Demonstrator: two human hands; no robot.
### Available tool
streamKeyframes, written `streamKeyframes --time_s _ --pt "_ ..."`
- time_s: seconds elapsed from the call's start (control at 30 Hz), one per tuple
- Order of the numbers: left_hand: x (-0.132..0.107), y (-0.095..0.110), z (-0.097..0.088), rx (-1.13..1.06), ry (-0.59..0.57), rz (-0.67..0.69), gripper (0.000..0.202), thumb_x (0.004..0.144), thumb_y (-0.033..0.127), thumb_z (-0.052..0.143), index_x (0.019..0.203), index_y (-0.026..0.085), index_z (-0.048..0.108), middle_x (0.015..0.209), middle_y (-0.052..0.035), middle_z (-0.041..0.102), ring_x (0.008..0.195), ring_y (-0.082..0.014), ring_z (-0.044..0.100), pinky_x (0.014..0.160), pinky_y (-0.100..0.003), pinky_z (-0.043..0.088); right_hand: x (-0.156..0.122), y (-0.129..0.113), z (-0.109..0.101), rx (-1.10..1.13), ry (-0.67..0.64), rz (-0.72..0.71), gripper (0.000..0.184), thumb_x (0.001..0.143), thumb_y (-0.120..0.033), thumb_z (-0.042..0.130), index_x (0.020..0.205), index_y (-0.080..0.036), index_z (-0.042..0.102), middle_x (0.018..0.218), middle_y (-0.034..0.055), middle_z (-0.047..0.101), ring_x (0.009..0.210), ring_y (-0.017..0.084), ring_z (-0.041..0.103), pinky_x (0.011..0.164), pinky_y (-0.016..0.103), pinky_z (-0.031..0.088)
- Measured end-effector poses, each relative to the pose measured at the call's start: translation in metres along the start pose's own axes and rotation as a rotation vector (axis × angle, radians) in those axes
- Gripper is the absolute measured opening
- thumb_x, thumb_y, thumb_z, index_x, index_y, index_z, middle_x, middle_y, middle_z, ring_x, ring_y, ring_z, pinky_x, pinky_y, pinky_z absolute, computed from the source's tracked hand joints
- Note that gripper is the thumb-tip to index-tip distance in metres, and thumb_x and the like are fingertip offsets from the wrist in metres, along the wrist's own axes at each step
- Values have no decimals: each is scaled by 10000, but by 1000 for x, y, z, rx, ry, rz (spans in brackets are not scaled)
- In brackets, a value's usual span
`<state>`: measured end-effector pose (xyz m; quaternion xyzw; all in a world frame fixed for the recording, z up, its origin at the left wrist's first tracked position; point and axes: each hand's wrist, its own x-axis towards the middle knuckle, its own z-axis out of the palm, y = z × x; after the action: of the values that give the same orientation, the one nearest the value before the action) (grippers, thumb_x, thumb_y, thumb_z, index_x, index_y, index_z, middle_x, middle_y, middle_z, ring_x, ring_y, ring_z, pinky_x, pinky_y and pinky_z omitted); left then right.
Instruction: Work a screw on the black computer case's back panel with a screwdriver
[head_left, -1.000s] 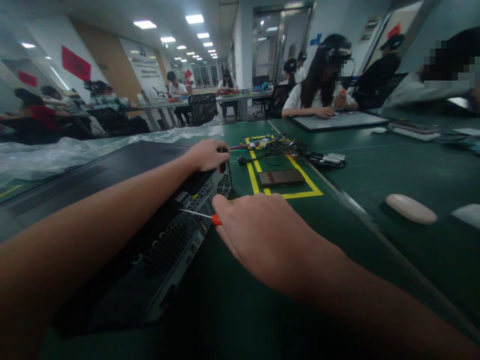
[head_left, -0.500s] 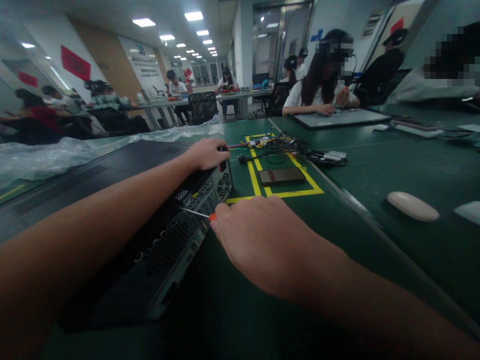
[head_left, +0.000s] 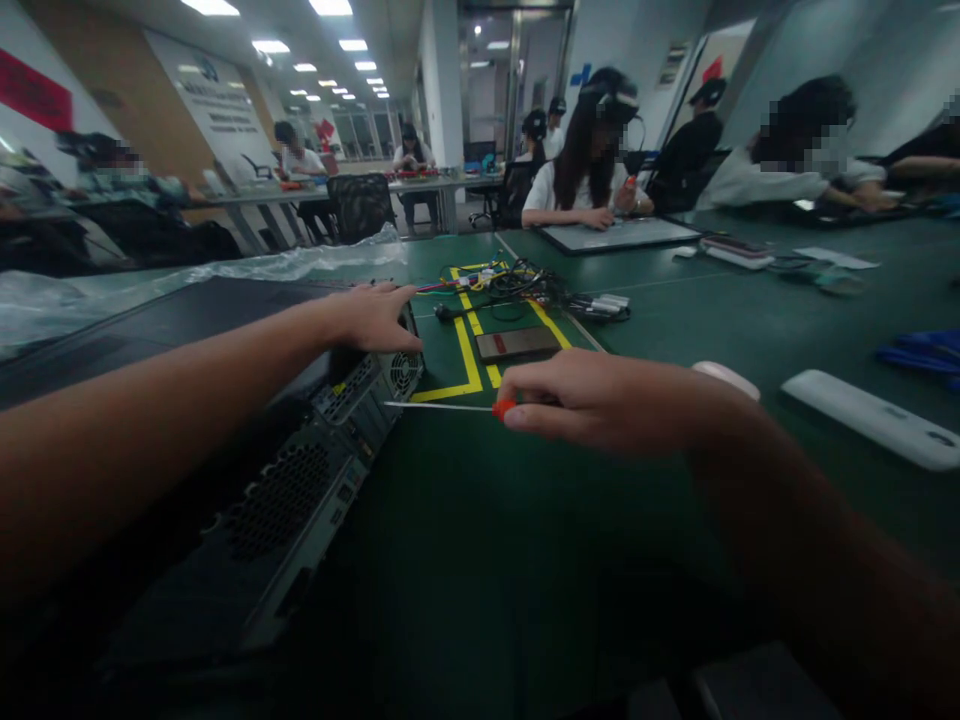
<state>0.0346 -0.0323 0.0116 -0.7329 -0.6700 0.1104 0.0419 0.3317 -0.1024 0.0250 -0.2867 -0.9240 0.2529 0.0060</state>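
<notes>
A black desktop computer case [head_left: 281, 500] lies on the green table at my left, its metal rear panel with fan grille and ports facing right. Over the rear upper edge of the case rests my left hand [head_left: 375, 315], thumb and fingers apart, holding nothing. My right hand [head_left: 592, 400] is closed around a screwdriver [head_left: 501, 408] with an orange handle. Its long thin shaft points left, the tip in front of the rear panel; I cannot tell whether it touches.
Beyond the case lie a cable bundle [head_left: 525, 285] and a dark phone [head_left: 517, 344] by yellow tape. Clear plastic wrap [head_left: 225, 268] is behind the case. A white oblong device [head_left: 870, 420] and a pinkish rounded object [head_left: 726, 375] sit at right. A person [head_left: 585, 180] works across the table.
My right hand has drawn the screwdriver back from the rear panel to the right. My left hand's fingers have spread. The view has turned right.
</notes>
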Motion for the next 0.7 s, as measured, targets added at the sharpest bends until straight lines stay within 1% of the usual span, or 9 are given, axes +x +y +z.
streamKeyframes --time_s 0.07,0.13,0.23,0.33,0.4,0.47,0.53,0.6,0.7 --pt "-11 10 2 -11 -2 -92 1258 842 734 711 1846 290 97 1894 -175 204 1661 -561 286 1258 -664 401 4 28 15 199 146 165 250 1085 -403 612 1037 -194 741 831 11 727 723 165 656 689 303 443" --pt "-24 17 3 -3 -32 -166 1284 835 683 758 1838 354 26 1906 -180 139 1638 -613 287 1185 -748 448 13 57 36 216 291 270 273 1108 -389 542 1115 -173 709 827 16 721 718 171 666 683 304 462" --pt "-46 20 4 7 -72 -196 1275 852 572 796 1832 380 4 1890 -218 174 1579 -654 366 1105 -783 498 26 95 68 190 486 389 328 1142 -384 476 1178 -143 697 869 38 727 760 187 678 725 328 504" --pt "-65 16 10 64 -73 -145 1166 912 482 758 1838 374 58 1870 -277 174 1546 -690 390 1048 -817 513 33 120 91 157 603 468 333 1130 -432 588 1268 -156 712 1082 71 767 932 215 733 862 400 610" --pt "-73 12 14 75 -52 -134 1128 918 492 755 1833 411 101 1850 -252 257 1530 -673 427 1034 -791 537 34 130 100 144 627 491 401 1067 -462 724 1363 -193 706 1333 99 739 1107 243 745 952 463 650" --pt "-76 9 17 81 -40 -135 1106 913 517 767 1825 443 146 1822 -222 335 1504 -657 469 1022 -755 559 32 135 105 129 642 495 421 1057 -458 742 1388 -201 701 1391 107 721 1156 255 741 978 483 652" --pt "-77 6 18 93 -26 -122 1061 933 536 755 1822 443 182 1783 -223 393 1461 -641 520 1013 -732 571 30 137 108 112 656 486 395 1070 -469 719 1351 -193 708 1312 94 742 1086 234 746 947 460 649" --pt "-77 4 17 120 -3 -73 957 1005 537 666 1829 410 195 1732 -257 433 1406 -621 577 998 -739 576 27 139 111 95 672 467 344 1100 -466 649 1285 -184 716 1098 57 761 934 206 727 877 406 614" --pt "-77 -2 16 164 25 -17 855 1057 540 575 1827 390 235 1662 -273 484 1323 -592 649 958 -737 596 25 141 112 82 692 433 312 1106 -422 538 1210 -187 714 806 12 686 755 200 636 760 359 482"
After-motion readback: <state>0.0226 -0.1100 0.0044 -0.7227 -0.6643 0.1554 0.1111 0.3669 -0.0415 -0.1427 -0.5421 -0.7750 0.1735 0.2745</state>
